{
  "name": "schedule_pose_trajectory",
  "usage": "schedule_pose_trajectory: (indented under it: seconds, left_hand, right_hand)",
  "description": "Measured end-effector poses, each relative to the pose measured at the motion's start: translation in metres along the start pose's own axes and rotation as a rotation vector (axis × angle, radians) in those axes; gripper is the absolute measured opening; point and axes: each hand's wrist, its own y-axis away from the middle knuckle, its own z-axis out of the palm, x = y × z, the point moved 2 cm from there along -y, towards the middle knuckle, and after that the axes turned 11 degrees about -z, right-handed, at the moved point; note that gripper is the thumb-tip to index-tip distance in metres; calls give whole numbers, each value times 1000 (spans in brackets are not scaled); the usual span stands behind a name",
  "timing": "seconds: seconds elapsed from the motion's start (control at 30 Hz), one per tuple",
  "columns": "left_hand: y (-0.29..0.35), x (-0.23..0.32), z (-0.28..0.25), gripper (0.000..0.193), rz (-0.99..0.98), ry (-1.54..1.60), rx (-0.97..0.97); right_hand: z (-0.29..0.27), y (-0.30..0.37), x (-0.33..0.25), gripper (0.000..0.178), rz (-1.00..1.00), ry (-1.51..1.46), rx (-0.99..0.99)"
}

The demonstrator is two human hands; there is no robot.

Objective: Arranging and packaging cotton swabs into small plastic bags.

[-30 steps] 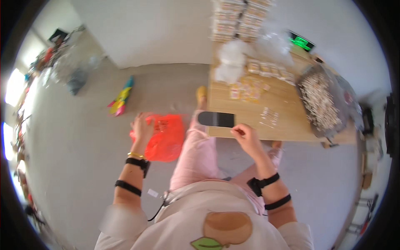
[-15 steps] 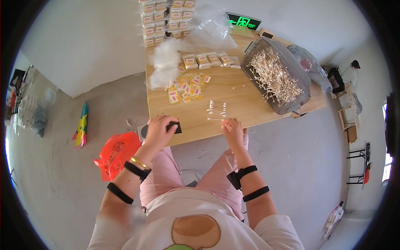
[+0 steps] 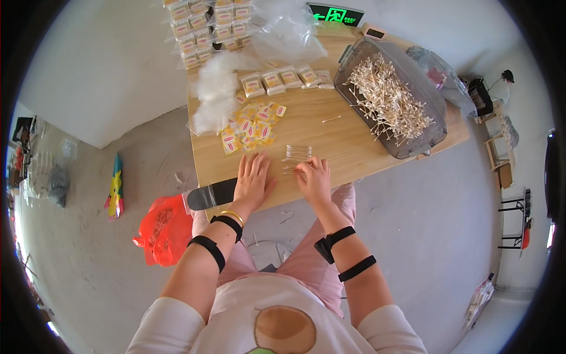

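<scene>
My left hand [image 3: 253, 180] lies palm down at the table's near edge, fingers stretched out, with nothing seen in it. Its side rests by a black flat strip with a rounded end [image 3: 213, 194]. My right hand [image 3: 314, 179] is bent over the near end of a small row of cotton swabs [image 3: 298, 152]; thumb and fingers pinch at the lowest swabs, whose right ends they hide. Beyond my left hand are scattered yellow-and-white printed cards [image 3: 252, 125]. A single cotton swab [image 3: 332, 119] lies apart, farther right.
A grey plastic bin [image 3: 413, 97] heaped with loose cotton swabs stands at the right. Filled swab packs [image 3: 274, 82] line up at the back, others are stacked at the far left [image 3: 188, 32]. Clear bags [image 3: 215, 88] lie beside them. A red bag [image 3: 165, 227] sits on the floor.
My left hand has moved right off the black strip and flattened out. The right hand has shifted left onto the swab row. The view has swung slightly.
</scene>
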Motion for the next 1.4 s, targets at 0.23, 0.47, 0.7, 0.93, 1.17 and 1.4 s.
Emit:
schedule_pose_trajectory:
  seconds: [0.23,0.47,0.7,0.93,1.17,1.4]
  left_hand:
    - [-2,-2,3,56,-8,47,-38]
    - [-2,-5,2,55,-30,73,-35]
    - [-4,-2,2,54,-35,88,-36]
    - [-3,-4,0,53,-46,92,-40]
    - [-3,-4,1,54,-53,87,-47]
    - [-3,-3,0,53,-44,84,-45]
  right_hand:
    - [-2,-13,6,13,-7,-2,31]
    - [-1,-17,3,10,1,1,-23]
    - [-2,-26,10,13,13,48,-46]
    - [-6,-42,9,13,9,49,-12]
    - [-2,-42,13,14,9,80,-69]
    - [-5,-54,17,11,-4,122,-54]
